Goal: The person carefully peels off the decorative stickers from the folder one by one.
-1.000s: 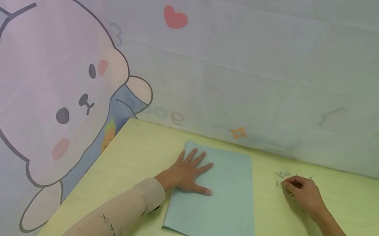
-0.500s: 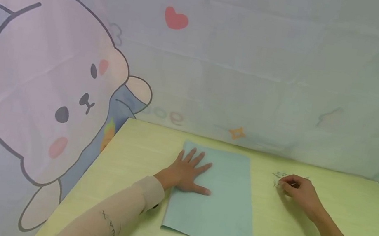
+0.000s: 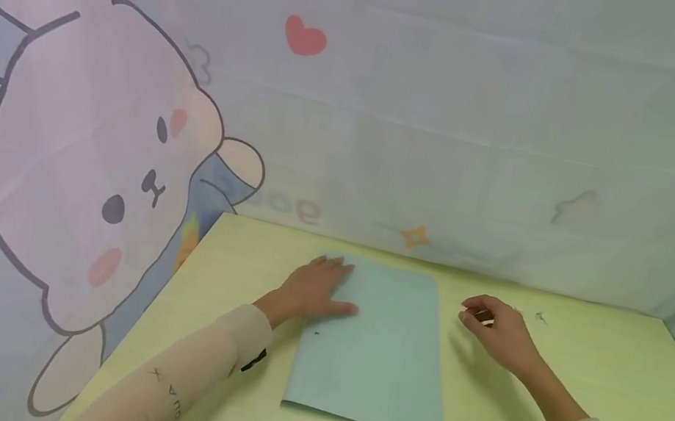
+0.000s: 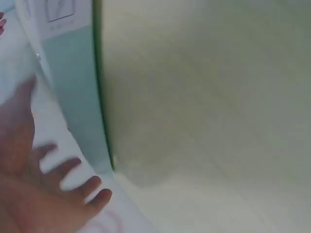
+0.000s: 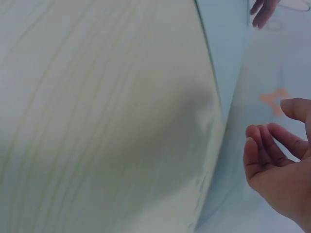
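A thin blue-green booklet (image 3: 378, 366), like a folder, lies on the table with its folded edge to the left. Over its upper left part is my left hand (image 3: 311, 288), fingers extended and thumb pointing right; the left wrist view shows these fingers (image 4: 90, 187) spread and holding nothing. Below that hand, a tiny dark thing (image 3: 317, 334) sits near the booklet's left edge. My right hand (image 3: 500, 335) hovers to the right of the booklet. Its fingers (image 5: 277, 145) curve loosely in the right wrist view, with the thumb apart and nothing visible between them.
Small thin metallic-looking pieces (image 3: 541, 317) lie on the pale yellow table (image 3: 605, 374) beyond the right hand. A cloth backdrop (image 3: 461, 112) with a rabbit, hearts and a star hangs right behind the table's back edge.
My right hand has moved left from the small pieces towards the booklet, and its pinch has loosened. The left hand has shifted from its flat spread on the cover towards the left edge.
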Available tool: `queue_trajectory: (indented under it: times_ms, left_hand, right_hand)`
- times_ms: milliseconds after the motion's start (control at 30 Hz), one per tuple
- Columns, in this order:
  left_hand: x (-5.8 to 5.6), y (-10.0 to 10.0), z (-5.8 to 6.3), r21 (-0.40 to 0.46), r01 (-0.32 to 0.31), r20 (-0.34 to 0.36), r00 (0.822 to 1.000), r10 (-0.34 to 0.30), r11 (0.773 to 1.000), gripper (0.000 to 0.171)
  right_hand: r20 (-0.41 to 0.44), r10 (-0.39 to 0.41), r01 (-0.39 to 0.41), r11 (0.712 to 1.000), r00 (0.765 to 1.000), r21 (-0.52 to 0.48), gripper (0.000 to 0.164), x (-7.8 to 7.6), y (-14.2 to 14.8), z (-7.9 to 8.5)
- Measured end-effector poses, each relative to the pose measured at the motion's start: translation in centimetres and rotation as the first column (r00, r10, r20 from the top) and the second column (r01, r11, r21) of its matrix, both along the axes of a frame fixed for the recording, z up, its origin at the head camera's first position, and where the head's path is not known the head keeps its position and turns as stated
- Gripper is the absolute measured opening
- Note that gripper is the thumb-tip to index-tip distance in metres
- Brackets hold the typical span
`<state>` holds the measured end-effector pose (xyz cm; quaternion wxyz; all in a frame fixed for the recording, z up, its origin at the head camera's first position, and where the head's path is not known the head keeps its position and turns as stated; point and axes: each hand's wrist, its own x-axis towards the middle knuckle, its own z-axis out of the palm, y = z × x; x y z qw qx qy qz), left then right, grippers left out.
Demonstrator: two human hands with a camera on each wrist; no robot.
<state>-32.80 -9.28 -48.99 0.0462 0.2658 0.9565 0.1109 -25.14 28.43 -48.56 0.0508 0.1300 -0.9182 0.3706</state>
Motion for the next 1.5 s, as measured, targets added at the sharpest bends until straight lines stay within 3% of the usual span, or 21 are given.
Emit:
queue_trajectory:
  times_ms: [67,133,200,267,567,767,1067,1233,1367,1500]
  left_hand:
    - [-0.1,-0.4,0.0,0.029,-0.120,-0.019,0.992,0.121,0.992,0.087]
    - [0.0,-0.8,-0.1,0.079,-0.227,-0.002,0.974,0.228,0.971,0.086]
    - [0.2,-1.1,0.1,0.106,-0.299,0.037,0.954,0.297,0.948,0.086]
    - [0.3,-1.3,0.4,0.118,-0.332,0.075,0.943,0.325,0.936,0.087]
    - [1.3,-0.4,1.8,0.067,-0.344,0.219,0.921,0.323,0.936,0.089]
    - [1.2,0.1,1.8,0.035,-0.338,0.244,0.916,0.320,0.941,0.069]
    - [1.4,-1.6,2.0,0.098,-0.347,0.301,0.904,0.305,0.933,0.062]
    - [1.1,-3.0,2.3,0.102,-0.340,0.341,0.895,0.289,0.935,0.058]
    - [1.2,-4.5,2.3,0.130,-0.365,0.401,0.870,0.288,0.922,0.059]
    - [1.3,-5.9,2.3,0.181,-0.419,0.490,0.823,0.288,0.890,0.059]
  right_hand:
    - [0.004,0.022,-0.022,1.000,1.000,0.002,0.038,0.2,-0.9,0.3]
    - [0.011,0.045,-0.045,0.999,0.999,0.000,0.039,0.4,-1.8,0.7]
    - [0.017,0.072,-0.071,0.997,0.997,-0.003,0.040,0.6,-2.5,1.0]
    - [0.021,0.096,-0.095,0.995,0.995,-0.008,0.041,1.0,-3.2,1.4]
    - [0.097,0.161,-0.162,0.987,0.982,0.004,0.047,2.9,-5.4,1.4]
    - [0.180,0.189,-0.198,0.979,0.965,0.038,0.055,4.4,-6.6,1.7]
    - [0.299,0.242,-0.261,0.965,0.923,0.024,0.063,6.2,-7.7,2.5]
    - [0.312,0.262,-0.286,0.958,0.913,0.031,0.063,6.5,-8.1,2.7]
    - [0.332,0.275,-0.291,0.957,0.902,0.000,0.066,6.7,-8.6,2.6]
    - [0.364,0.304,-0.310,0.950,0.880,-0.044,0.071,6.7,-8.9,2.7]
